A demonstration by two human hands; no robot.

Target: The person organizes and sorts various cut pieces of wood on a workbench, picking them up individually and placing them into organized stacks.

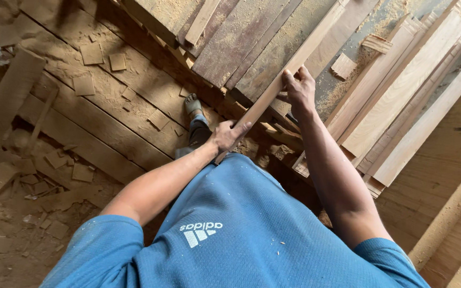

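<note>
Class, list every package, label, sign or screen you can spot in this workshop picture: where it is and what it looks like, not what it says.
Only one: a white logo, three slanted stripes under small lettering, printed on the chest of the person's blue shirt.

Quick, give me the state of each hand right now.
Left hand: closed around the near end of the long wooden strip.
Right hand: gripping the same strip farther up.
</note>
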